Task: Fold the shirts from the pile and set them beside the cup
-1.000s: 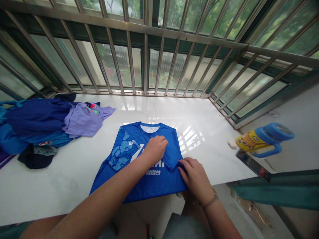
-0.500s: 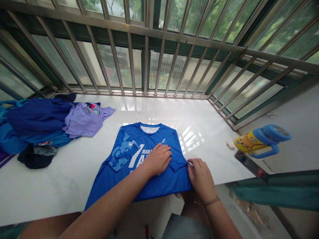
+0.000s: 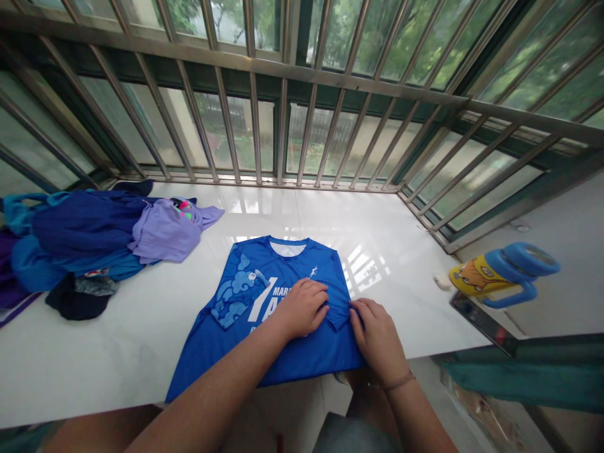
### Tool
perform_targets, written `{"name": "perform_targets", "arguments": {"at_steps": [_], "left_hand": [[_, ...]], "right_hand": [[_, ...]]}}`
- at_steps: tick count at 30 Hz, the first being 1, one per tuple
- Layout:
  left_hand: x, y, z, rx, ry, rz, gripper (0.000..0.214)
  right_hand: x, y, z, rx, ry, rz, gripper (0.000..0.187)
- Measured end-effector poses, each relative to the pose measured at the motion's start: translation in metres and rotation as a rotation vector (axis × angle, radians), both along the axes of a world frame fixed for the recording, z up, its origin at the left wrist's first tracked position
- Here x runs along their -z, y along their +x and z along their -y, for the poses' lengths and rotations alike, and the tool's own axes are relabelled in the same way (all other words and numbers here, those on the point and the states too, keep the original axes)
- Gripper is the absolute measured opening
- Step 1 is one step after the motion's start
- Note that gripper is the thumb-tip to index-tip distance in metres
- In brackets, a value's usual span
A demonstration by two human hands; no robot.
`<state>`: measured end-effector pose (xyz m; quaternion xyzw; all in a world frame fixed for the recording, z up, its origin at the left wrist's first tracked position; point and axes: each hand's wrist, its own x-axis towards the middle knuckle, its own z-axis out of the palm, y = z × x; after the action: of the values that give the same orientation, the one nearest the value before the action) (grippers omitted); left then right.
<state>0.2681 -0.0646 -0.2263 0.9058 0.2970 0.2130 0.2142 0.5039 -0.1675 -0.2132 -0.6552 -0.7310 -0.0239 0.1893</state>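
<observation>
A blue T-shirt [image 3: 321, 352] with white lettering and a pale cloud-like pattern lies front up, collar away from me. Its sleeves rest in on the body and its lower part reaches over the counter's near edge. My left hand [image 3: 304, 308] lies on the chest print, palm down, fingers flat on the cloth and covering part of the lettering. At the shirt's right side, just beside the sleeve, my right hand [image 3: 377, 336] pinches the side edge between thumb and fingers. A thin bracelet circles that wrist.
A heap of clothes [image 3: 89, 226], blue, purple and black, lies on the left of the white counter [image 3: 141, 352]. On the right stand a yellow and blue bottle [image 3: 500, 274] and a dark flat phone-like object [image 3: 484, 324]. Metal window bars [image 3: 283, 126] rise behind.
The view has shifted slightly, so most things sit a little farther right. My right hand has moved slightly inward along the shirt's side edge. My left hand stays on the chest.
</observation>
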Motion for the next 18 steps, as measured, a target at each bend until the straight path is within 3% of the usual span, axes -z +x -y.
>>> {"name": "perform_targets", "arguments": {"at_steps": [3,6,9,12,15,18], "left_hand": [[0.003,0.003,0.002,0.001,0.010,0.021,0.024],[0.002,0.001,0.000,-0.016,0.010,0.073,0.022],[-0.008,-0.017,-0.017,-0.189,0.020,0.141,0.026],[-0.024,-0.058,-0.057,-0.450,0.077,0.063,0.031],[-0.038,-0.108,-0.109,-0.704,0.079,-0.183,0.032],[-0.046,-0.149,-0.156,-0.771,-0.081,-0.456,0.039]], "right_hand": [[0.005,-0.006,-0.009,-0.072,0.030,0.001,0.041],[0.006,-0.009,-0.021,-0.130,-0.022,0.056,0.040],[-0.005,-0.009,-0.038,-0.121,-0.046,0.067,0.036],[-0.025,-0.005,-0.068,-0.067,-0.067,0.055,0.037],[-0.040,-0.002,-0.113,0.039,-0.180,0.074,0.036],[-0.047,-0.003,-0.163,0.144,-0.389,0.079,0.038]]}}
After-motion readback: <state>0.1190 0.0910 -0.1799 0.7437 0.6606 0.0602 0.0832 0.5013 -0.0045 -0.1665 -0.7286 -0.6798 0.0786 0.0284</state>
